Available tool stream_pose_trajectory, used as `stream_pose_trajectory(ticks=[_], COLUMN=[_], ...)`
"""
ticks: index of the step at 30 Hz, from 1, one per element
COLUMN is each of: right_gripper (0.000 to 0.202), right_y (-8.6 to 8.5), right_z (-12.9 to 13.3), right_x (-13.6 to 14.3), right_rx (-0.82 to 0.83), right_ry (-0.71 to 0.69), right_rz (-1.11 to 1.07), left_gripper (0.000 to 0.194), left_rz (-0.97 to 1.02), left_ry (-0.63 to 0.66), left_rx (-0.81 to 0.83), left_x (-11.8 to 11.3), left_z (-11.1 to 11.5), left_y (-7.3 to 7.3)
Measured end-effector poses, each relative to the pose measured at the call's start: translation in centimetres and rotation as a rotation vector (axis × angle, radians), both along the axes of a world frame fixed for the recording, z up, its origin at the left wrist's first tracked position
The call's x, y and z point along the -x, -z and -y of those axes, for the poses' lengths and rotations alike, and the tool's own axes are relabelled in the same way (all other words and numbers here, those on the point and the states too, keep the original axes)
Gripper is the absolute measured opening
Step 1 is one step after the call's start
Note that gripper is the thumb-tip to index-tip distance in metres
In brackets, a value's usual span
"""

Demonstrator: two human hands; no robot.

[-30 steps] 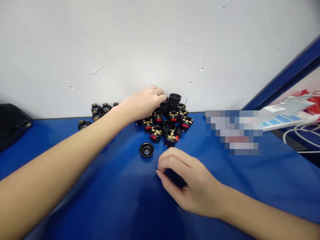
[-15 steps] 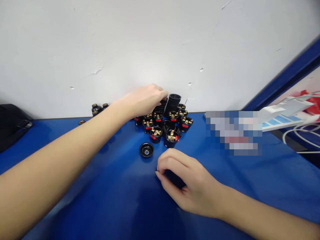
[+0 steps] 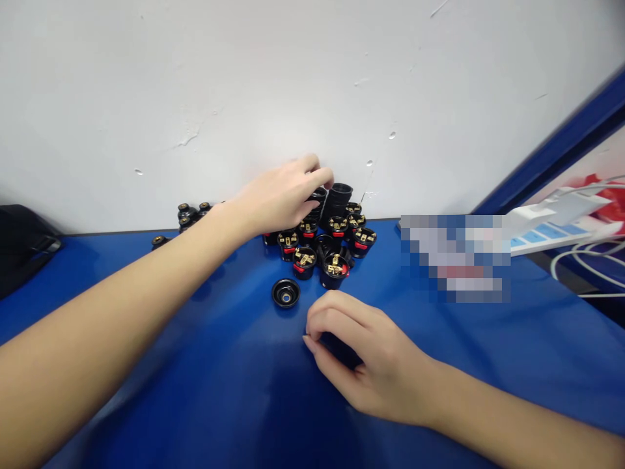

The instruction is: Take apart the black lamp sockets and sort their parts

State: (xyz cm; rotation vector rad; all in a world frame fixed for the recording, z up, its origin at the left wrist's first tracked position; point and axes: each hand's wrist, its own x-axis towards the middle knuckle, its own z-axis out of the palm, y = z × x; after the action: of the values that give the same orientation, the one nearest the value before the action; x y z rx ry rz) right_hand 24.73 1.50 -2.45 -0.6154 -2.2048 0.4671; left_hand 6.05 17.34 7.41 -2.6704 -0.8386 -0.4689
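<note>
My left hand (image 3: 293,189) reaches to the back of a cluster of black parts, its thumb and fingers parted at the top of a stack of black ribbed rings (image 3: 318,197). Beside it stands another black stack (image 3: 340,195). In front are several round black sockets (image 3: 305,259) with brass contacts and red tabs. A black cup-shaped cap (image 3: 286,294) with a central hole lies nearer to me. My right hand (image 3: 366,355) rests on the blue table to the right of this cap, fingers curled and fingertips close together; nothing shows between them.
Several small black caps (image 3: 184,210) sit at the back left, partly behind my left forearm. A black bag (image 3: 27,247) is at the far left. A white power strip (image 3: 551,236) with cables lies at the right, beside a blurred-out item (image 3: 454,257). A white wall rises behind.
My left hand's fingers have lifted and spread a little at the ribbed stack, showing more of its top. My right hand has stayed in place.
</note>
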Motion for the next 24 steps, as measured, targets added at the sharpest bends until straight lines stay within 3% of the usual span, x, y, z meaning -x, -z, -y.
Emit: stream_pose_trajectory(ticks=[3, 6, 12, 17, 20, 24], right_gripper=[0.017, 0.017, 0.016, 0.016, 0.016, 0.016], right_y=[0.0, 0.0, -0.3, -0.4, -0.4, -0.3], right_z=[0.1, 0.1, 0.0, 0.0, -0.1, 0.0], right_x=[0.0, -0.1, -0.1, 0.0, -0.1, -0.1], right_rx=[0.000, -0.005, 0.000, 0.000, -0.005, -0.010], right_ry=[0.004, 0.009, 0.014, 0.007, 0.006, 0.006], right_rz=[0.001, 0.001, 0.010, 0.011, 0.010, 0.011], left_gripper=[0.020, 0.022, 0.030, 0.029, 0.017, 0.027], left_rz=[-0.020, -0.120, -0.314, -0.324, -0.323, -0.248], left_ry=[0.141, 0.219, 0.105, 0.102, 0.098, 0.149], left_rx=[0.107, 0.252, 0.375, 0.456, 0.458, 0.472], left_x=[-0.3, -0.9, -2.0, -2.6, -2.9, -3.3], left_z=[0.8, 1.8, 3.4, 2.8, 2.3, 1.8], left_y=[-0.1, -0.4, -1.2, -1.4, -1.4, -1.4])
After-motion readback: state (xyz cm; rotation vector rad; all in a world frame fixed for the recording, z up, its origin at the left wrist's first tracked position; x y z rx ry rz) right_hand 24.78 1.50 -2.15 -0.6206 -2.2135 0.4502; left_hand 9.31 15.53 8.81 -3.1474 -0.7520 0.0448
